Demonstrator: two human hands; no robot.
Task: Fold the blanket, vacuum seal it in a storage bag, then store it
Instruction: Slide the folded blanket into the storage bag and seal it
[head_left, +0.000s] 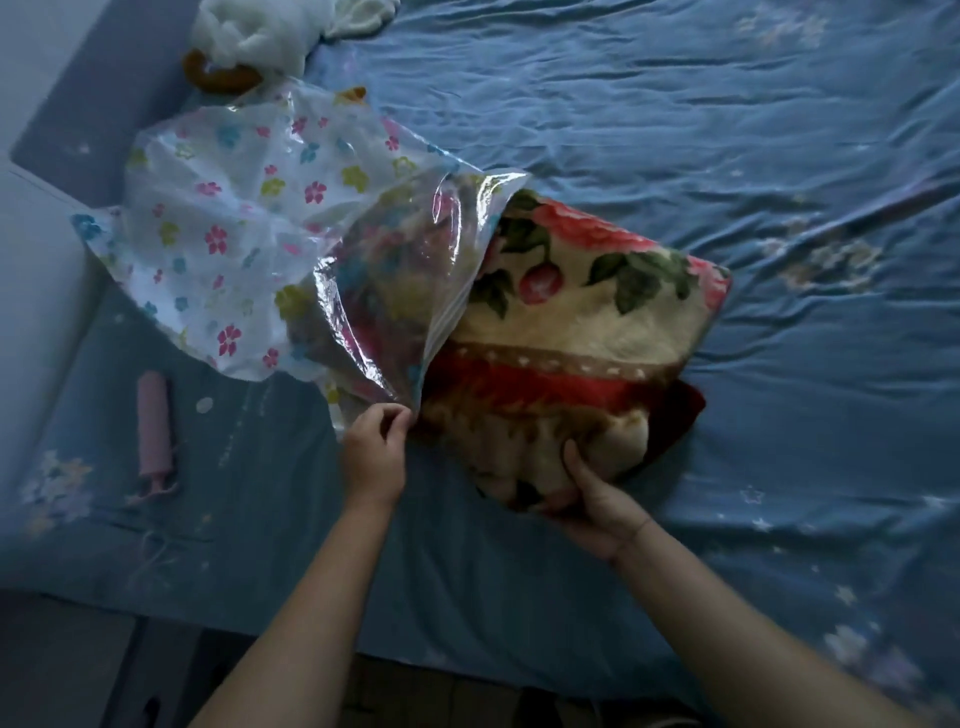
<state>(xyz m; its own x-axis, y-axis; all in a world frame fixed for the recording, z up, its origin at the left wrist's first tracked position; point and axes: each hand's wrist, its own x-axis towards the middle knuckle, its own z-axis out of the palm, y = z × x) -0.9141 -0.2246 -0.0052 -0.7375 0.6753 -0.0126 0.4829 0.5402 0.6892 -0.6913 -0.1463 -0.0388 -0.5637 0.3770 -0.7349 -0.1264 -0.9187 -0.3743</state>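
Both hands are engaged at the near edge of the load. Left hand (375, 451) pinches the near corner of the storage bag (223, 218) mouth, fingers curled round the clear film and holding it up and open. Right hand (592, 499) grips the near end of the folded blanket (582, 317) from below, thumb laid on top of the pile.

The blanket lies on the bed (727, 130), right of the bag. Its left portion sits inside the mouth under the clear panel; the larger part remains outside, to the right. The bag's printed closed end lies slack toward the far left.

Risks from this state:

- Film slip. The left-hand pinch covers only one corner of the mouth. A hard push from the right hand can pull the film free and collapse the opening.
- Bunching. The blanket's thick edge can catch on the mouth rim and unfold, making the bundle too bulky to enter.
- Bag travel. The slack bag is not anchored and can slide left with the blanket instead of taking it in.
- Seal fouling. Pile caught in the closure strip would probably prevent an airtight seal; the strip itself is not clearly visible in the dim view.

A pink pump-like cylinder (154, 423) lies on the bed, well apart to the left.
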